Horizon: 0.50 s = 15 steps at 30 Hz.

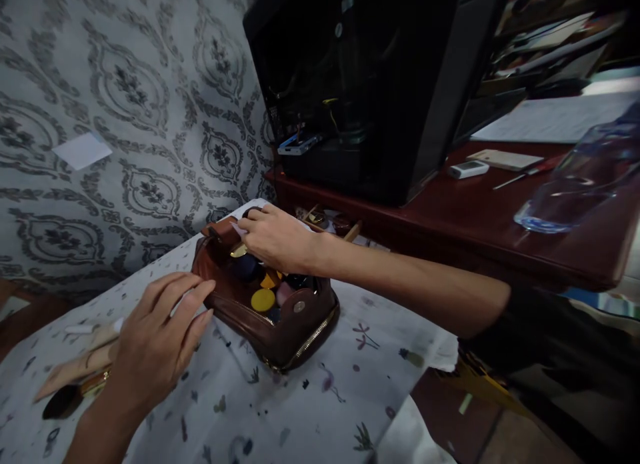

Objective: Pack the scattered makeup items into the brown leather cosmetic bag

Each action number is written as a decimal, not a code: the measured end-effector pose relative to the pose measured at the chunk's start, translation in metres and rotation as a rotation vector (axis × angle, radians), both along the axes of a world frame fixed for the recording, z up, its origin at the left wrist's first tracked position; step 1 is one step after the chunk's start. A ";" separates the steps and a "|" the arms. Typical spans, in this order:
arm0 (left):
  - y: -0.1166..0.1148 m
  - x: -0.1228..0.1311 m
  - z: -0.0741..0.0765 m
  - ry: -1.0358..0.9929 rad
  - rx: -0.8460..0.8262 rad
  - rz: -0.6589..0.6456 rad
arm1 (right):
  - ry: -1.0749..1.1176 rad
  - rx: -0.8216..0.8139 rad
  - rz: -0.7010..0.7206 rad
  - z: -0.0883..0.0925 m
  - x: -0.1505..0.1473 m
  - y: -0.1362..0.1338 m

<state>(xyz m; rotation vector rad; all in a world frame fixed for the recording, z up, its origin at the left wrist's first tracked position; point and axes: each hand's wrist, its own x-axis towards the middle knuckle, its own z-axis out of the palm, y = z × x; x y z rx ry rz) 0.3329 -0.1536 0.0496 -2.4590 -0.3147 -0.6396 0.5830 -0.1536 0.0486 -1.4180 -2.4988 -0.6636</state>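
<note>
A brown leather zip bag (265, 327) lies open on a patterned white cloth (320, 411). Inside it are a round yellow item (263, 300), a dark round item (246, 267), a pinkish item (284, 293) and other small things that overlap. My right hand (273, 237) reaches across to the bag's far rim, its fingers curled down with a small pale piece showing at the fingertips. What they hold is mostly hidden. My left hand (163, 321) is at the near left corner, thumb and fingertips closed against the bag's edge.
Left of my left hand lie a dark-bristled makeup brush (65, 401) and beige tubes (75, 371). A dark red desk (480, 231) carries a black computer case (360, 104), a clear bottle (565, 191) and papers (555, 117). Patterned wallpaper (130, 97) stands behind.
</note>
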 end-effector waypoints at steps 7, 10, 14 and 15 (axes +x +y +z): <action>-0.001 0.005 -0.007 -0.001 -0.062 0.015 | -0.004 -0.080 -0.017 0.010 -0.006 -0.008; 0.000 0.009 -0.008 0.003 -0.100 0.006 | -0.003 -0.098 -0.024 0.010 -0.007 -0.008; -0.001 0.013 -0.011 -0.013 -0.155 -0.011 | 0.006 -0.070 -0.009 0.007 -0.008 -0.007; -0.001 0.013 -0.011 -0.018 -0.167 -0.011 | 0.004 -0.072 -0.005 0.007 -0.008 -0.006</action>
